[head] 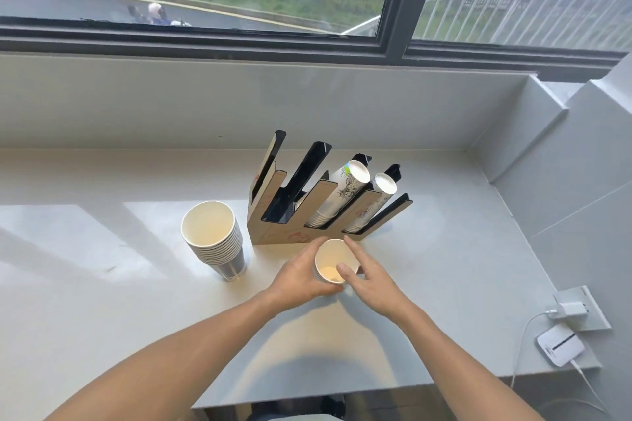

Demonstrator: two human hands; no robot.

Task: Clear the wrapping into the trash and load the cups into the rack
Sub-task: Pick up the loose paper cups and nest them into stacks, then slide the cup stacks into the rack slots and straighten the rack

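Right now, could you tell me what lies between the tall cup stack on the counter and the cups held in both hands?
Only bare white counter, seen in the head view; the cup rack stands just behind that gap.

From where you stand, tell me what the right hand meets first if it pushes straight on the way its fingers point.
Probably the cup rack: the right hand, on the small cup stack, points up-left at its cardboard front. Depth is unclear.
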